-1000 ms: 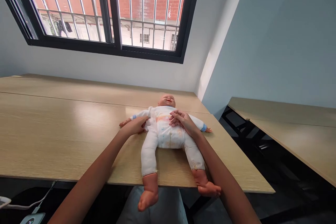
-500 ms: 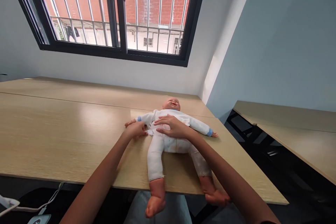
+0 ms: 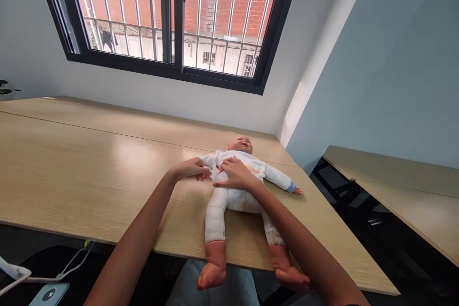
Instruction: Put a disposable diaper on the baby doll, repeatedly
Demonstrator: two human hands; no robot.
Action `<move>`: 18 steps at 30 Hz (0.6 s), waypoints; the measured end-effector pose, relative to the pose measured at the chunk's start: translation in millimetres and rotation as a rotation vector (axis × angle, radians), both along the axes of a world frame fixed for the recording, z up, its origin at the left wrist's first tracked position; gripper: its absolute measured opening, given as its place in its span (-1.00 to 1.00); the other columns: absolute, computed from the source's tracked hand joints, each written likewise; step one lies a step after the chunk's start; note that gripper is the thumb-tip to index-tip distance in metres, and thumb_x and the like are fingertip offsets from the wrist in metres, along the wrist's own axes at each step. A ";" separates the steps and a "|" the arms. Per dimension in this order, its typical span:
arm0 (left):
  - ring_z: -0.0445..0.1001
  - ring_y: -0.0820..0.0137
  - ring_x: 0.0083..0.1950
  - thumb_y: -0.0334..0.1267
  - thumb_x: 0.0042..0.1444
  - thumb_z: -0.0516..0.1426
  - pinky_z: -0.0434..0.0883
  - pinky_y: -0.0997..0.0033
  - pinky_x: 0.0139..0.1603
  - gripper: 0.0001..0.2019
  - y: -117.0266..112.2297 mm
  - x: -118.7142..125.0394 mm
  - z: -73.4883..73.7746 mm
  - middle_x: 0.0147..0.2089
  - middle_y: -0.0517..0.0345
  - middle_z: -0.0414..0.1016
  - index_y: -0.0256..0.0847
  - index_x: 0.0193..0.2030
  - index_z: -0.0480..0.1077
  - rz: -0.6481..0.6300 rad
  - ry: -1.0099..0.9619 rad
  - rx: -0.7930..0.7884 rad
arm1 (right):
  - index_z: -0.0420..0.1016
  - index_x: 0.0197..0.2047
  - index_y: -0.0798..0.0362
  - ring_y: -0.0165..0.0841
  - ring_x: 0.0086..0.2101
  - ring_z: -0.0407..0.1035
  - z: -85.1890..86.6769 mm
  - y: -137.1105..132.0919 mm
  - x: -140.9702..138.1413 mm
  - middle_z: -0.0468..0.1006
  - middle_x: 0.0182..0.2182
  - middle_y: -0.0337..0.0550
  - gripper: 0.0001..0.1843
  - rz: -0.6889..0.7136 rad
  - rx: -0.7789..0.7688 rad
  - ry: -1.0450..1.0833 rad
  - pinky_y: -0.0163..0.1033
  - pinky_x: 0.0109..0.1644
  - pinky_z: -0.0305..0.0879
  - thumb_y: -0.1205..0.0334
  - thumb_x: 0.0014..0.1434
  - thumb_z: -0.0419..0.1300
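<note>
Left hand [image 3: 190,170]: one, fingers drawn together at the side of the doll [image 3: 233,198]. It seems to be nipping a fold of the white suit [image 3: 215,213], though the grip is too small to read surely.
Right hand [image 3: 234,175]: one, laid flat on the doll's chest, fingers loosely spread and pointing toward the left hand, just beside it.
Doll: one baby doll, on its back at the near edge of the worktop [image 3: 89,167], head toward the window [image 3: 172,19]. Two bare feet hang over the edge; one arm stretches out to the right.
Worktop: one, pale wood. A second worktop [image 3: 401,177] stands well apart to the right.
Window: one, black-framed, barred.
Phone [image 3: 50,292]: one, below left.
</note>
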State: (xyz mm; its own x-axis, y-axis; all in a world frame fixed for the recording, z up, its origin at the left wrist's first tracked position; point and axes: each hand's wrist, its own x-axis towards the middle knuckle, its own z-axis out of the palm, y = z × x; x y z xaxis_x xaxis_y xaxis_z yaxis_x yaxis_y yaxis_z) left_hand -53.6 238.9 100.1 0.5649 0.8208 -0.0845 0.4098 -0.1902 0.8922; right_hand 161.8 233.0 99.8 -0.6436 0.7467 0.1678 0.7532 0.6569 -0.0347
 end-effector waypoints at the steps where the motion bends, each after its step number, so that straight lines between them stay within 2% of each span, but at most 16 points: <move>1: 0.35 0.44 -0.48 -0.02 -0.09 0.21 0.31 0.46 -0.38 -0.69 -1.4 4.0 0.0 -0.58 0.18 0.41 -0.24 -0.61 0.39 -0.020 -0.061 0.005 | 0.51 -0.14 0.09 -0.08 0.08 0.31 -0.9 -0.1 -0.5 0.55 -0.08 -0.01 -0.52 -0.007 0.008 0.000 0.05 0.27 0.09 -0.12 0.05 0.37; 3: 0.35 0.43 -0.45 -0.06 -0.08 0.21 0.31 0.44 -0.35 -0.72 -4.2 14.8 -2.2 -0.57 0.19 0.40 -0.23 -0.58 0.40 -0.023 -0.151 0.028 | 0.48 -0.12 0.10 -0.06 0.07 0.32 -3.6 0.2 -2.2 0.54 -0.09 0.01 -0.46 -0.022 0.018 0.009 0.06 0.25 0.12 -0.15 0.01 0.40; 6: 0.29 0.43 -0.46 -0.10 -0.03 0.17 0.26 0.41 -0.39 -0.76 -8.6 35.2 -9.4 -0.57 0.22 0.35 -0.22 -0.56 0.37 0.047 -0.269 0.089 | 0.46 -0.03 0.12 -0.01 0.08 0.32 -9.2 2.2 -4.5 0.53 -0.05 0.06 -0.34 -0.019 0.017 0.049 0.11 0.23 0.17 -0.17 -0.04 0.42; 8: 0.23 0.43 -0.48 -0.11 0.02 0.13 0.22 0.38 -0.40 -0.74 -11.4 48.3 -15.2 -0.58 0.23 0.29 -0.20 -0.57 0.32 0.094 -0.332 0.128 | 0.44 0.07 0.08 -0.01 0.11 0.31 -13.0 4.1 -4.4 0.52 0.03 0.05 -0.33 0.001 0.012 0.106 0.17 0.29 0.09 -0.15 0.01 0.41; 10: 0.22 0.42 -0.46 -0.11 0.09 0.09 0.22 0.36 -0.38 -0.71 -13.7 59.2 -21.1 -0.57 0.22 0.27 -0.19 -0.58 0.27 0.133 -0.369 0.161 | 0.44 0.12 0.03 -0.04 0.14 0.31 -16.1 6.2 -2.5 0.51 0.08 0.01 -0.40 0.025 -0.012 0.169 0.21 0.33 0.01 -0.08 0.09 0.36; 14: 0.35 0.32 -0.33 -0.11 0.14 0.08 0.31 0.32 -0.27 -0.72 -14.8 70.5 -30.5 -0.46 0.11 0.40 -0.22 -0.51 0.31 0.151 -0.462 0.183 | 0.43 0.15 0.08 -0.09 0.17 0.31 -19.7 8.4 4.9 0.47 0.15 0.05 -0.50 0.028 -0.067 0.296 0.22 0.37 -0.04 0.18 0.14 0.31; 16: 0.39 0.28 -0.25 -0.07 0.13 0.09 0.34 0.31 -0.20 -0.72 -14.0 71.3 -32.8 -0.37 0.08 0.46 -0.24 -0.43 0.38 0.148 -0.512 0.174 | 0.46 0.12 0.10 -0.13 0.17 0.32 -20.7 7.7 8.1 0.47 0.16 0.05 -0.56 0.013 -0.042 0.359 0.23 0.39 -0.08 0.32 0.15 0.26; 18: 0.41 0.26 -0.19 -0.01 0.11 0.11 0.36 0.29 -0.13 -0.70 -13.0 70.4 -33.8 -0.29 0.07 0.50 -0.24 -0.34 0.44 0.157 -0.549 0.163 | 0.51 0.05 0.11 -0.13 0.16 0.32 -21.6 5.9 10.1 0.48 0.14 0.06 -0.66 0.007 0.012 0.384 0.22 0.39 -0.06 0.37 0.19 0.19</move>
